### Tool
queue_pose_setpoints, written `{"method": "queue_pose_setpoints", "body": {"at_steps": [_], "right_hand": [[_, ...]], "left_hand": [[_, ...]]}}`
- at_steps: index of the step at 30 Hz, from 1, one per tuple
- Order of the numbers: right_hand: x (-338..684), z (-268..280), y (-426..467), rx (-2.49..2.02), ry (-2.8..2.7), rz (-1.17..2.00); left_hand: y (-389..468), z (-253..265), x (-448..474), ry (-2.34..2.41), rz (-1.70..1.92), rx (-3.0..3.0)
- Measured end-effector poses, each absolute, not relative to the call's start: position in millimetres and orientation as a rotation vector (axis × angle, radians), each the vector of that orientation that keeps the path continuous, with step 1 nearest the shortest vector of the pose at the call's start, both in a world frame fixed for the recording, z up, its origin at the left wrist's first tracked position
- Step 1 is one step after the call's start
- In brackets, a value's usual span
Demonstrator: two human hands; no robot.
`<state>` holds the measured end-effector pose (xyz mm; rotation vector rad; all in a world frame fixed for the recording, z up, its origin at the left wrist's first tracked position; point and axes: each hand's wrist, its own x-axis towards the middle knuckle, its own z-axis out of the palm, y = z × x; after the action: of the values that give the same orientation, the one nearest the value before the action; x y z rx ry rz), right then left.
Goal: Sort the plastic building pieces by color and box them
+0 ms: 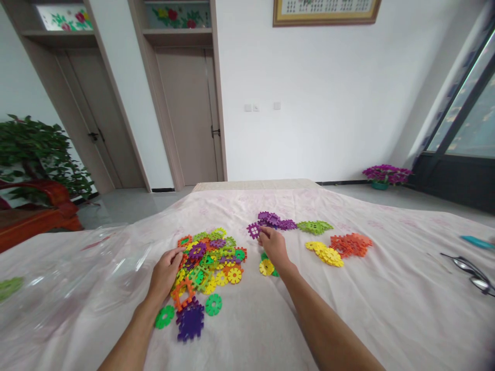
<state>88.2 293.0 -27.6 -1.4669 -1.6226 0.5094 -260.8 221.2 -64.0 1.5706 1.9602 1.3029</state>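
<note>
Pale floral cloth (247, 330) carries a multicoloured heap of notched plastic pieces (211, 257). The left hand (166, 265) curls loosely against it, grip unclear; nearer the far edge, the right hand (274, 246) pinches a purple windowed plastic square (253, 230).

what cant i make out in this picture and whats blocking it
Head view: bottom of the mixed pile, buried under its upper layers.
Head view: top of the framed picture, cut off by the upper edge.
Head view: whether the left hand holds anything; the hand itself hides that.
</note>
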Motion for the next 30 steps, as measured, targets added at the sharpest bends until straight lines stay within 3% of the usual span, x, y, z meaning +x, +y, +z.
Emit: {"method": "queue_pose_setpoints", "body": {"at_steps": [3,6,18,25,30], "right_hand": [[97.3,-33.0,302.1,-1.422,-1.402,0.603],[93.7,-35.8,296.1,-1.384,-1.393,0.492],[34.3,-30.6,237.1,-1.13,-2.352,0.201],[38.2,-30.9,239.4,-1.154,-2.319,0.227],[61.2,-23.4,259.5,-1.307,-1.956,0.283]], "left_hand": [[220.8,-63.4,-260.6,1.965,1.286,1.607],[220.5,-63.4,-260.3,1.969,1.289,1.622],[219.7,-61.0,-257.0,1.998,1.268,1.67],[219.4,-61.1,-256.9,2.0,1.272,1.676],[219.5,-62.5,-258.1,1.993,1.241,1.678]]}}
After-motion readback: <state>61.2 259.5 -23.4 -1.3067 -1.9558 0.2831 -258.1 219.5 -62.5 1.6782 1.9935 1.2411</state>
